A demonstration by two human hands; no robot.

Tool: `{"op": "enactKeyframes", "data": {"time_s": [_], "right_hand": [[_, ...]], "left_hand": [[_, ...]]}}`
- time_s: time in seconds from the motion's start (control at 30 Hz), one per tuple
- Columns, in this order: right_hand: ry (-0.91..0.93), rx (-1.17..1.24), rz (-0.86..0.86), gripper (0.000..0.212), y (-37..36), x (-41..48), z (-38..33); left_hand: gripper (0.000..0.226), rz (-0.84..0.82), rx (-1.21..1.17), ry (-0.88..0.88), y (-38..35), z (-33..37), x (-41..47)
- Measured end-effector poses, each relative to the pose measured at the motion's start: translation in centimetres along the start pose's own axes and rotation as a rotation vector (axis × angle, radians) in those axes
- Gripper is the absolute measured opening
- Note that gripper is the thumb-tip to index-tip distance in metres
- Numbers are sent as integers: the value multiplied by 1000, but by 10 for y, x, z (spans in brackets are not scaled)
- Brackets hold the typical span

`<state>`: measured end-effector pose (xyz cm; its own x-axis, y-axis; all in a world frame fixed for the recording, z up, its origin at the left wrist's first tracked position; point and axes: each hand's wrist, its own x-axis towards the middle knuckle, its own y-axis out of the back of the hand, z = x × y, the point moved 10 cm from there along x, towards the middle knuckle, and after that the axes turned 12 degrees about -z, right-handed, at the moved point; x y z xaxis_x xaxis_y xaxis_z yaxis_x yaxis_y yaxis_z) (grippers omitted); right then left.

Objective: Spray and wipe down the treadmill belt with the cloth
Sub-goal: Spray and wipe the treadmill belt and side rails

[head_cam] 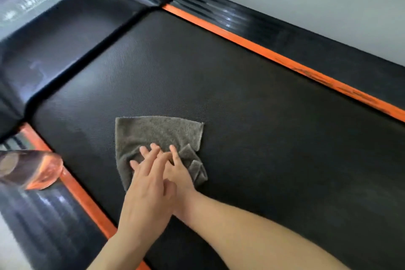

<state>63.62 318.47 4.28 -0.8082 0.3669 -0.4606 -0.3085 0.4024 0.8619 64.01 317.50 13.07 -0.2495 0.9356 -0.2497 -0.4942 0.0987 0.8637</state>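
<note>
- Cloth (pixel 157 131): looks soft, light, bunches at one edge; press it flat, don't grip.
- Left hand (pixel 149 184), right hand (pixel 182 173): your fingers straight, overlapped, pressing it onto belt (pixel 241 94).

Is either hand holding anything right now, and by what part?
Nothing is gripped. The left hand lies over the right hand, fingers straight, both pressing the near part of the grey cloth flat on the treadmill belt.

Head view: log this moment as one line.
step: wipe | cloth: on belt | left hand: over right hand, both pressing cloth
</note>
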Motion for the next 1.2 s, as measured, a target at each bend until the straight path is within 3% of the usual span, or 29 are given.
{"op": "enactKeyframes", "data": {"time_s": [0.1,0.2,0.27,0.33,0.43,0.53,0.63,0.73,0.87,1.0,1.07,1.13,1.2], "right_hand": [[-12,48,47,65,3,-15,42],[-366,120,150,68,10,-64,172],[-628,175,113,68,-2,-120,249],[-807,292,109,68,-15,-160,279],[-793,300,153,63,-31,-156,219],[-424,183,154,71,-47,-122,77],[-171,86,66,76,-62,-117,-10],[14,98,48,66,-69,-129,-6],[-250,110,44,65,-85,-183,102],[-785,235,48,68,-98,-290,240],[-989,374,76,70,-108,-312,247],[-951,343,144,68,-108,-290,194],[-703,250,181,67,-105,-250,105]], "left_hand": [[53,-102,44,31,-14,-25,-9],[64,-319,198,-72,-50,-8,-6],[64,-424,275,-144,-80,19,-9],[63,-388,275,-203,-87,44,-10],[61,-215,187,-275,-71,69,-14],[49,-66,193,-363,-48,78,-31],[47,-77,299,-296,-49,51,-60],[57,-157,292,-243,-72,13,-90],[63,-323,290,-211,-117,22,-97],[58,-342,304,-252,-137,78,-94],[56,-319,280,-267,-137,91,-90],[57,-285,217,-275,-130,95,-87],[59,-254,149,-295,-121,96,-92]]}}
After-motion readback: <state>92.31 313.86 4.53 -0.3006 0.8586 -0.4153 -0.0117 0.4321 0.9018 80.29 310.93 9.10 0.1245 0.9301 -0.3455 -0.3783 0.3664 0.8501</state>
